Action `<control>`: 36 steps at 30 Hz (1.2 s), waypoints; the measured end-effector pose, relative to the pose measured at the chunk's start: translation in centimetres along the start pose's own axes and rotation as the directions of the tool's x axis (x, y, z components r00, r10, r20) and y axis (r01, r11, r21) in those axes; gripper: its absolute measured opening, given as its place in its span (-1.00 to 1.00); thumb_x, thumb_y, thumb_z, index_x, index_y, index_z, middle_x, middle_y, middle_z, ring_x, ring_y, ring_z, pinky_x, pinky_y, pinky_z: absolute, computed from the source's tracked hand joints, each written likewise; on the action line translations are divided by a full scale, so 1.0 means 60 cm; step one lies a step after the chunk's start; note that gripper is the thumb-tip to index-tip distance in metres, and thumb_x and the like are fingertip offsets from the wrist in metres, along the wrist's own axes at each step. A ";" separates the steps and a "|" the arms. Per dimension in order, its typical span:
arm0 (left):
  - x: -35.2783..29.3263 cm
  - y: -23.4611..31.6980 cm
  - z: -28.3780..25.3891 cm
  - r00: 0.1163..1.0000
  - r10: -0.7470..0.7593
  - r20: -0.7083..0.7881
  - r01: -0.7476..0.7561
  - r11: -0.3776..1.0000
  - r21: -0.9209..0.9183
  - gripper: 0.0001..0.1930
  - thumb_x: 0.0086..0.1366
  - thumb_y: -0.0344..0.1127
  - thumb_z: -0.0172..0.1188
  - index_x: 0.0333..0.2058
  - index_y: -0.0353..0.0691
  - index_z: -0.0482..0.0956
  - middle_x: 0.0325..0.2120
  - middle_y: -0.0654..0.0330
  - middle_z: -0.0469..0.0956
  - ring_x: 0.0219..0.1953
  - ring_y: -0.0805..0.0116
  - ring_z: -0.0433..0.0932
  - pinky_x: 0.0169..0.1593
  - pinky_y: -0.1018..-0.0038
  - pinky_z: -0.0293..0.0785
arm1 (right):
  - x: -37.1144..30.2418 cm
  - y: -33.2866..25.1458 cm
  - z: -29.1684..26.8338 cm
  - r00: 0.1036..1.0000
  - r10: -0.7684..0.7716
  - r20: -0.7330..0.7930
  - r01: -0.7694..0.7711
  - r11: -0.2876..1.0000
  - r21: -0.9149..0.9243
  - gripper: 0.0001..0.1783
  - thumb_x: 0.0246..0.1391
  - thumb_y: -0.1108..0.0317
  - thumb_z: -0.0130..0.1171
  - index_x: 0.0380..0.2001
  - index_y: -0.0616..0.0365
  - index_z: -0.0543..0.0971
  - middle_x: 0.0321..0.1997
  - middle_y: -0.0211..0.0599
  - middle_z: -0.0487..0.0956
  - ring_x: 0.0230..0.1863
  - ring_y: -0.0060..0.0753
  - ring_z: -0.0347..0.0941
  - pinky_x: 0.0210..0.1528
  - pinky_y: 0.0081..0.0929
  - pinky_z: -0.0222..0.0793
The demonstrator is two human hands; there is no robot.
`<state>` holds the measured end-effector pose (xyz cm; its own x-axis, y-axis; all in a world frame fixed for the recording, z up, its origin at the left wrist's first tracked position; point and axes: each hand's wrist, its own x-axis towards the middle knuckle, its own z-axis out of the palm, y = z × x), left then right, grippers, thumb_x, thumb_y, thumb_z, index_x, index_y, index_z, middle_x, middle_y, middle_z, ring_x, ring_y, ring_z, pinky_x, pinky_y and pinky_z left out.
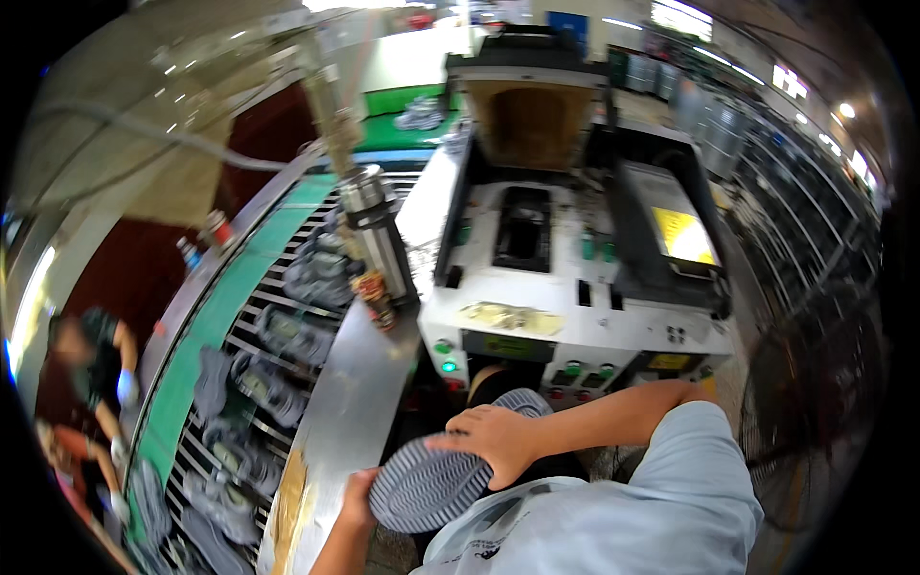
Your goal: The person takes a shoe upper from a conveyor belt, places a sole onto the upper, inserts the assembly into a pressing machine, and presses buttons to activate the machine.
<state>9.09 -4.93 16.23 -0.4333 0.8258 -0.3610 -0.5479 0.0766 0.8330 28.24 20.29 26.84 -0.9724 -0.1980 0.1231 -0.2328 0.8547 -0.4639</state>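
left grip point(358, 494) and right grip point(500, 438) both clasp a gray ribbed sole point(422, 489) — its far side hidden.

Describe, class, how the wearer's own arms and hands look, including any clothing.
The right hand and left hand are bare, without gloves. The right forearm is bare below a loose, pale grey-blue short sleeve. The left sleeve isn't visible.
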 end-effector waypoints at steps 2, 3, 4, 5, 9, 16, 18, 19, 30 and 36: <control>0.035 0.022 0.010 0.987 0.149 -0.063 -0.162 0.908 -0.386 -0.47 0.28 0.13 -0.03 -0.31 -0.32 0.57 -0.45 0.11 0.61 -0.44 0.28 0.55 -0.31 0.42 0.44 | -0.049 0.021 -0.012 0.929 0.255 -0.270 -0.181 0.945 0.272 0.15 -0.52 0.26 0.34 0.31 -0.04 0.10 -0.07 -0.05 0.41 -0.03 -0.02 0.39 0.05 -0.28 0.30; 0.057 0.026 0.002 0.966 0.208 -0.153 -0.249 0.910 -0.333 -0.53 0.29 0.09 -0.02 -0.36 -0.27 0.56 -0.50 0.15 0.58 -0.48 0.29 0.52 -0.35 0.43 0.41 | -0.071 0.035 -0.013 0.838 0.409 -0.362 -0.228 0.864 0.448 0.14 -0.52 0.28 0.35 0.30 -0.02 0.12 -0.08 -0.07 0.42 -0.03 -0.10 0.40 0.02 -0.29 0.32; 0.083 0.020 -0.017 0.934 0.269 -0.235 -0.329 0.902 -0.278 -0.59 0.31 0.04 -0.02 -0.40 -0.21 0.55 -0.55 0.19 0.55 -0.53 0.31 0.48 -0.38 0.43 0.38 | -0.093 0.055 -0.012 0.717 0.559 -0.416 -0.235 0.757 0.610 0.12 -0.51 0.31 0.35 0.29 0.00 0.14 -0.08 -0.10 0.42 -0.03 -0.19 0.41 0.00 -0.30 0.33; 0.112 -0.005 -0.051 0.877 0.263 -0.402 -0.387 0.883 -0.267 -0.63 0.29 0.02 0.04 -0.37 -0.21 0.54 -0.53 0.20 0.54 -0.50 0.35 0.47 -0.35 0.40 0.39 | -0.114 0.084 -0.016 0.600 0.693 -0.400 -0.285 0.652 0.702 0.10 -0.51 0.33 0.35 0.28 0.01 0.17 -0.08 -0.10 0.44 -0.02 -0.25 0.41 -0.02 -0.31 0.34; 0.155 -0.082 -0.129 0.704 0.383 -0.598 -0.373 0.916 0.147 -0.78 0.27 -0.27 0.00 -0.48 -0.27 0.47 -0.62 0.29 0.39 -0.60 0.49 0.34 -0.50 0.55 0.28 | -0.140 0.232 -0.098 0.210 0.926 -0.315 -0.023 0.326 0.945 0.04 -0.50 0.37 0.34 0.24 0.06 0.23 -0.05 -0.06 0.48 -0.04 -0.29 0.42 -0.05 -0.34 0.33; 0.197 -0.229 -0.259 0.681 0.446 -0.581 -0.120 0.851 0.511 -0.75 0.26 -0.26 0.06 -0.48 -0.34 0.50 -0.55 0.14 0.50 -0.57 0.41 0.43 -0.48 0.47 0.37 | -0.074 0.504 -0.346 -0.237 0.806 -0.543 -0.523 0.365 0.770 0.06 -0.54 0.16 0.32 0.24 0.08 0.27 0.09 0.03 0.45 0.05 -0.04 0.43 0.06 -0.25 0.34; 0.208 -0.267 -0.284 0.651 0.449 -0.612 -0.085 0.844 0.530 -0.72 0.26 -0.22 0.10 -0.46 -0.36 0.52 -0.52 0.07 0.55 -0.56 0.35 0.49 -0.43 0.41 0.45 | -0.029 0.545 -0.385 -0.278 0.801 -0.531 -0.686 0.221 0.693 0.07 -0.54 0.11 0.33 0.24 0.06 0.28 0.14 0.05 0.43 0.11 0.00 0.39 0.10 -0.25 0.33; 0.216 -0.283 -0.289 0.637 0.445 -0.629 -0.061 0.843 0.534 -0.70 0.26 -0.20 0.12 -0.45 -0.38 0.53 -0.51 0.04 0.57 -0.55 0.32 0.53 -0.41 0.38 0.49 | -0.004 0.563 -0.397 -0.299 0.807 -0.509 -0.748 0.132 0.650 0.07 -0.53 0.07 0.33 0.24 0.06 0.28 0.15 0.08 0.41 0.15 0.04 0.35 0.12 -0.22 0.32; 0.158 -0.211 -0.199 0.601 0.445 -0.664 0.000 0.831 0.557 -0.72 0.22 -0.21 0.20 -0.48 -0.36 0.55 -0.64 0.13 0.53 -0.63 0.38 0.45 -0.53 0.45 0.42 | 0.104 0.669 -0.334 -0.316 0.855 -0.412 -0.912 -0.154 0.379 -0.02 -0.35 -0.14 0.24 0.24 -0.01 0.30 0.22 0.08 0.34 0.26 0.02 0.23 0.19 -0.21 0.27; 0.213 -0.185 -0.188 0.639 0.336 -0.692 -0.050 0.916 0.398 -0.66 0.26 -0.12 0.13 -0.17 -0.30 0.48 -0.39 0.14 0.52 -0.38 0.31 0.49 -0.25 0.36 0.44 | 0.037 0.625 -0.275 -0.227 0.844 -0.485 -0.936 -0.052 0.347 -0.15 0.01 -0.24 0.03 0.25 0.06 0.25 0.28 0.14 0.23 0.29 0.11 0.14 0.25 -0.10 0.16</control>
<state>1.55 -1.53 -2.37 -0.9560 0.1669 -0.2413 -0.1954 0.2512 0.9480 17.59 59.82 24.19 0.0307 0.9995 0.0062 0.9179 -0.0257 -0.3960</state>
